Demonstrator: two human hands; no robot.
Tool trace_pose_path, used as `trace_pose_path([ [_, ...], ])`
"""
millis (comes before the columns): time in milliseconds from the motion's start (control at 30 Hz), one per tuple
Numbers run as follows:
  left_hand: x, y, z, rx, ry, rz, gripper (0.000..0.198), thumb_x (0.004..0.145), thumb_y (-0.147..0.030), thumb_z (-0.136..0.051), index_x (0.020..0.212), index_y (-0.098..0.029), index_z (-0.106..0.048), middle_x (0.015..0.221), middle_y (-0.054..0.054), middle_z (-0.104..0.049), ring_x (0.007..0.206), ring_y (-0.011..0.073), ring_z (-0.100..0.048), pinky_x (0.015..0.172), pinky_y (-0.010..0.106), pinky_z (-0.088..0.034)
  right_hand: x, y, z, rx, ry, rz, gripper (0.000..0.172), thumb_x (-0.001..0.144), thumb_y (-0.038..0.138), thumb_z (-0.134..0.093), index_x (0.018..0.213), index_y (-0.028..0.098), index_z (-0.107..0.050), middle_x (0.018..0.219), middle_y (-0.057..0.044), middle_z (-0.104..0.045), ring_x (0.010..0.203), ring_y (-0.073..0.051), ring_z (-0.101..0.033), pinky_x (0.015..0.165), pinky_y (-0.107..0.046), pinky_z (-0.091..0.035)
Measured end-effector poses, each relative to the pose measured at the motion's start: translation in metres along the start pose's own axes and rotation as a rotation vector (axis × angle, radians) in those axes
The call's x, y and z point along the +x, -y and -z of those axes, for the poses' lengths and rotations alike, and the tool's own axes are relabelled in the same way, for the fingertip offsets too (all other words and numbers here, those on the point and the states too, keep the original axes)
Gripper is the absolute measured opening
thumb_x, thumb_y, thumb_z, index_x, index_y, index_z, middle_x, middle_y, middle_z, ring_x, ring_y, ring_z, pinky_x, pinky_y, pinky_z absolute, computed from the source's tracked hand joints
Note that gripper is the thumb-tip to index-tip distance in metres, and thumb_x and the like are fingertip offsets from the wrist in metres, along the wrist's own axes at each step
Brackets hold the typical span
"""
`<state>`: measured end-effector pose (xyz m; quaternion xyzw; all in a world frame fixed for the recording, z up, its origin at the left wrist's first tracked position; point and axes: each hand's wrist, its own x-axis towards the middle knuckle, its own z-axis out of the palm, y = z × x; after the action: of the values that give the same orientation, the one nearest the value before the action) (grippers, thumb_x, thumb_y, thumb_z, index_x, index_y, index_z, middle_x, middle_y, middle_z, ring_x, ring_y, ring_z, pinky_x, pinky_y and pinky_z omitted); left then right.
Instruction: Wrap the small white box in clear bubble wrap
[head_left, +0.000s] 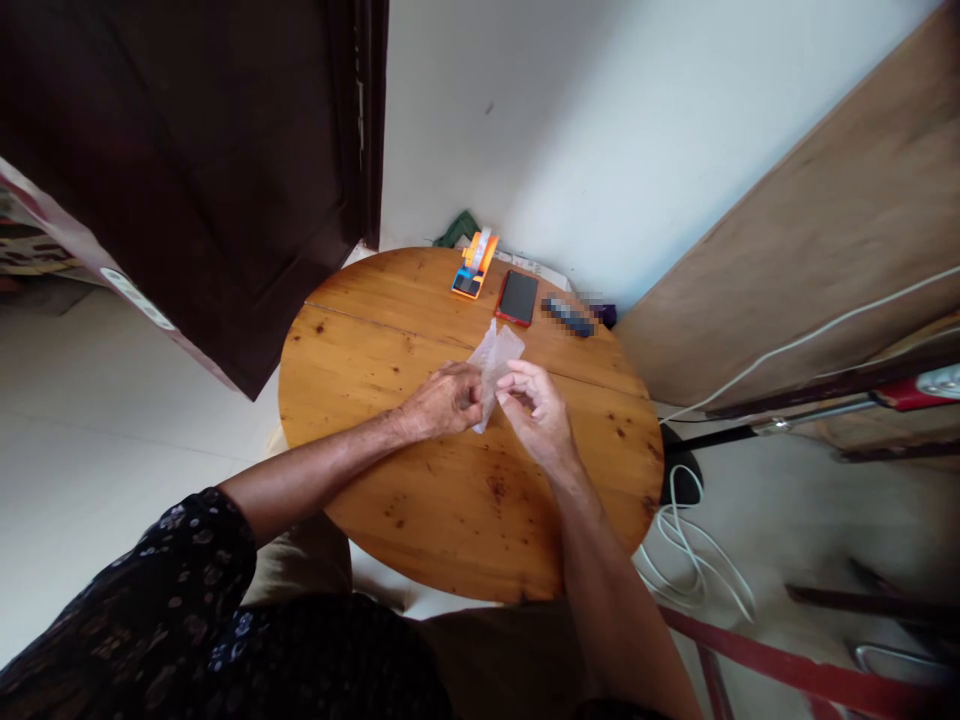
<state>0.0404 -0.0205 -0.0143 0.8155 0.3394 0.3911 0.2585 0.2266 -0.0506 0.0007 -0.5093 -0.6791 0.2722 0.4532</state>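
Above the middle of the round wooden table [420, 500], a crumpled translucent plastic sheet [504, 352] is between my hands; whether it is a bag I cannot tell. My left hand [448, 397] is closed on its left side, thumb and fingers pinched together. From the right, my right hand [536, 410] pinches the sheet's edge between thumb and forefinger, with the other fingers curled. The sheet's upper end spreads out in two flaps beyond my fingers, and a narrow lower end hangs by my left thumb.
Toward the wall stand an orange and blue tape dispenser [474, 265], a phone with a red edge [517, 297] and a dark, blurred-out object [568, 316]. Green cloth [457, 229] lies behind the dispenser. A dark door [225, 180] is at left; a white cable [694, 560] coils on the floor at right.
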Motion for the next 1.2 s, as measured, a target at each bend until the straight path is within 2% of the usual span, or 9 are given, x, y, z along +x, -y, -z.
trace_pose_path([
  [133,0.004,-0.005,0.005,-0.048,0.063,0.050,0.011,0.075,-0.015,-0.064,0.070,-0.019,-0.055,0.079,0.001,-0.065,0.081,0.0165,-0.062,0.084,0.031,-0.049,0.001,-0.001,0.000,-0.024,-0.082,0.051,0.035,0.085,0.033,-0.064,0.118,0.024,-0.061,0.099,-0.005,-0.073,0.085,-0.019,-0.069,0.073,-0.034,-0.056],
  [300,0.009,-0.010,0.011,-0.107,0.143,0.145,0.009,0.074,-0.017,-0.060,0.069,-0.018,-0.054,0.074,-0.001,-0.060,0.072,0.0127,-0.054,0.071,0.025,-0.044,0.001,0.001,0.001,-0.031,-0.175,0.079,0.027,0.089,0.035,-0.063,0.113,0.025,-0.065,0.098,-0.005,-0.074,0.091,-0.022,-0.071,0.079,-0.037,-0.056],
  [533,0.008,-0.004,0.007,-0.096,0.149,0.147,0.006,0.074,-0.017,-0.062,0.072,-0.018,-0.056,0.084,0.001,-0.065,0.085,0.0168,-0.060,0.080,0.029,-0.049,0.009,-0.013,0.007,-0.127,-0.224,0.050,0.026,0.088,0.034,-0.058,0.110,0.023,-0.067,0.101,-0.008,-0.076,0.091,-0.022,-0.071,0.075,-0.036,-0.056],
  [633,0.007,-0.002,0.004,-0.094,0.133,0.127,0.008,0.075,-0.016,-0.063,0.072,-0.019,-0.056,0.086,0.002,-0.065,0.087,0.0180,-0.063,0.084,0.032,-0.052,0.017,-0.008,0.011,-0.259,-0.146,0.141,0.027,0.087,0.027,-0.055,0.110,0.023,-0.068,0.109,-0.009,-0.075,0.099,-0.025,-0.070,0.080,-0.039,-0.056],
  [733,0.005,0.000,0.002,-0.088,0.098,0.089,0.009,0.075,-0.016,-0.065,0.073,-0.019,-0.056,0.092,0.004,-0.067,0.098,0.0211,-0.065,0.094,0.037,-0.052,0.025,0.004,0.008,-0.472,0.042,0.271,0.027,0.086,0.021,-0.054,0.107,0.024,-0.071,0.113,-0.009,-0.074,0.107,-0.028,-0.066,0.093,-0.045,-0.052],
  [833,0.002,-0.001,0.003,-0.054,0.065,0.059,0.008,0.076,-0.017,-0.065,0.079,-0.020,-0.059,0.103,0.008,-0.067,0.106,0.0241,-0.063,0.099,0.041,-0.052,0.032,0.009,-0.002,-0.685,0.145,0.295,0.029,0.084,0.014,-0.052,0.101,0.022,-0.075,0.112,-0.010,-0.075,0.105,-0.030,-0.064,0.092,-0.047,-0.049],
  [933,0.000,-0.003,0.003,-0.021,0.038,0.047,0.013,0.076,-0.018,-0.064,0.088,-0.019,-0.061,0.110,0.010,-0.064,0.107,0.0258,-0.062,0.097,0.042,-0.053,0.034,0.002,-0.009,-0.756,0.130,0.275,0.030,0.085,0.013,-0.050,0.098,0.020,-0.076,0.113,-0.011,-0.076,0.106,-0.031,-0.063,0.088,-0.046,-0.048],
  [1100,-0.002,-0.004,0.003,0.016,0.063,-0.008,0.027,0.078,-0.017,-0.062,0.105,-0.018,-0.063,0.126,0.014,-0.061,0.120,0.0287,-0.060,0.105,0.045,-0.050,0.036,-0.020,-0.008,-0.643,0.083,0.234,0.030,0.094,0.021,-0.046,0.099,0.022,-0.076,0.114,-0.011,-0.076,0.109,-0.029,-0.063,0.095,-0.048,-0.047],
  [1200,-0.001,-0.001,0.002,0.039,0.100,-0.052,0.027,0.080,-0.018,-0.061,0.107,-0.017,-0.065,0.127,0.015,-0.063,0.122,0.0291,-0.060,0.108,0.046,-0.048,0.040,-0.030,-0.004,-0.564,0.035,0.214,0.028,0.093,0.026,-0.048,0.095,0.022,-0.076,0.115,-0.011,-0.075,0.109,-0.029,-0.064,0.100,-0.050,-0.047],
])
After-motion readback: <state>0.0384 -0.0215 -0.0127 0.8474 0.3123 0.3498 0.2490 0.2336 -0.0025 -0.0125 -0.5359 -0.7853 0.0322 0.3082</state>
